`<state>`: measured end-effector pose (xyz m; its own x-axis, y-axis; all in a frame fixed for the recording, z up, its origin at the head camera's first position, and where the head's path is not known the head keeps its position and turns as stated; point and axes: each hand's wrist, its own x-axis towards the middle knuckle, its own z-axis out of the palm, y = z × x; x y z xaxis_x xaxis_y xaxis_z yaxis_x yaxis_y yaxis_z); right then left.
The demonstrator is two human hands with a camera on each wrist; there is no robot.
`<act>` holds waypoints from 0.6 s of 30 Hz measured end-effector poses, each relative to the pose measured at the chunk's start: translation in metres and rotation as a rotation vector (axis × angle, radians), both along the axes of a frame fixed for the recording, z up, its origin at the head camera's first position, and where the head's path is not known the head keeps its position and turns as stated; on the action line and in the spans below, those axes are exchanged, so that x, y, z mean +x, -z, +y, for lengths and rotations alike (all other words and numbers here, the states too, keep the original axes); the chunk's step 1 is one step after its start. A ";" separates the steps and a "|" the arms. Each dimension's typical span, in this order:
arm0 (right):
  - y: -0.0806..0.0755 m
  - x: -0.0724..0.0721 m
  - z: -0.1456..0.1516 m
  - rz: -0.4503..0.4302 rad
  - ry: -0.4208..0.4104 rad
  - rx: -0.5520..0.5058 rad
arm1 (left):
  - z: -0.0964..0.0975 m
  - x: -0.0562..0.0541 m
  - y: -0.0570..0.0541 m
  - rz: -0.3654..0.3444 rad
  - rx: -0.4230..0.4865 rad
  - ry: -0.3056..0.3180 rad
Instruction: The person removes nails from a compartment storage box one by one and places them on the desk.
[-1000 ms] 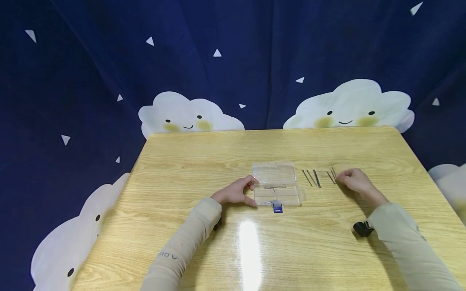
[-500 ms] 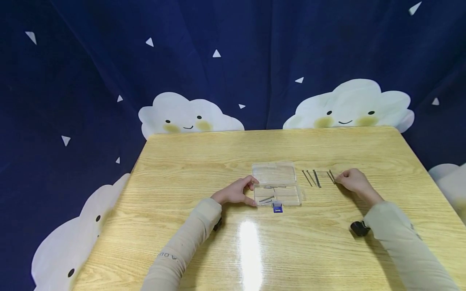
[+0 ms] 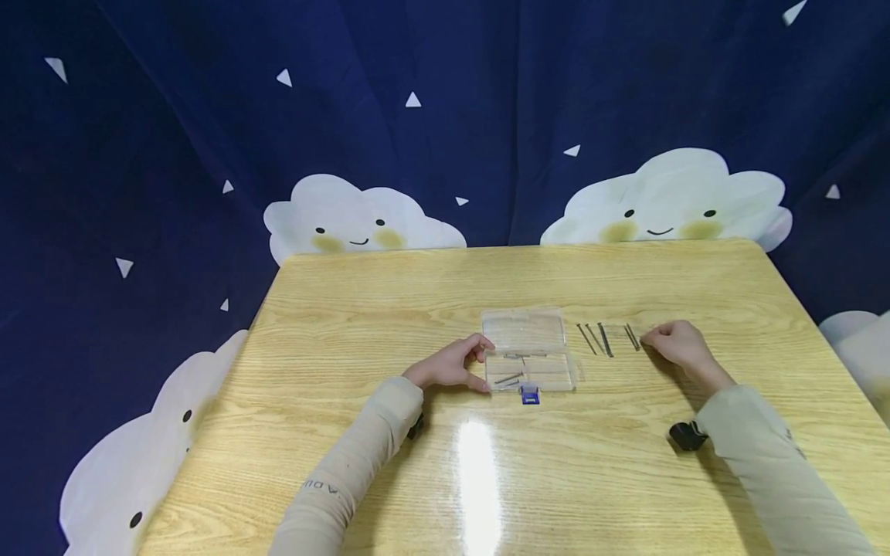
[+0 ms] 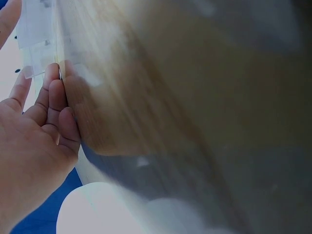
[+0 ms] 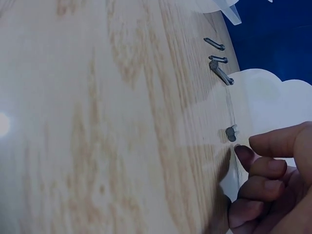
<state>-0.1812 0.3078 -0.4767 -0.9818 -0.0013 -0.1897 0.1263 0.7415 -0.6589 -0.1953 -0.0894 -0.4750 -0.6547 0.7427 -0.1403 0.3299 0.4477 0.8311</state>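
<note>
A clear plastic compartment box (image 3: 549, 374) lies with its lid (image 3: 524, 330) folded back. My left hand (image 3: 453, 364) grips its left end, thumb at the front corner and fingers near the hinge side. Several thin metal pieces, like screws or nails (image 3: 509, 378), lie in the left compartments. To the right of the box, three longer ones (image 3: 591, 340) lie on the table. Farther right, two more (image 3: 632, 337) lie side by side. My right hand (image 3: 677, 345) rests beside that pair, its fingertips (image 5: 243, 155) apart from each other with nothing visible between them.
The box's blue latch (image 3: 530, 396) points to the front. All this lies on a wood-grain table (image 3: 591, 463). A dark blue curtain (image 3: 445, 46) with white clouds hangs along its far and left sides.
One metal piece at my right fingertips has come down nearly parallel to its neighbour, and the fingers now sit slightly away from it. My left hand and the box have stayed in place.
</note>
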 end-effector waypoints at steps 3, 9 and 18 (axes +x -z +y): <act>0.002 0.001 -0.001 0.013 0.013 -0.017 | 0.000 -0.001 0.001 -0.006 0.006 -0.003; 0.004 0.004 -0.002 0.043 0.019 -0.051 | -0.001 -0.006 0.011 0.006 -0.002 -0.008; -0.002 0.009 -0.016 0.131 -0.025 -0.068 | 0.000 -0.006 0.011 -0.003 -0.006 -0.012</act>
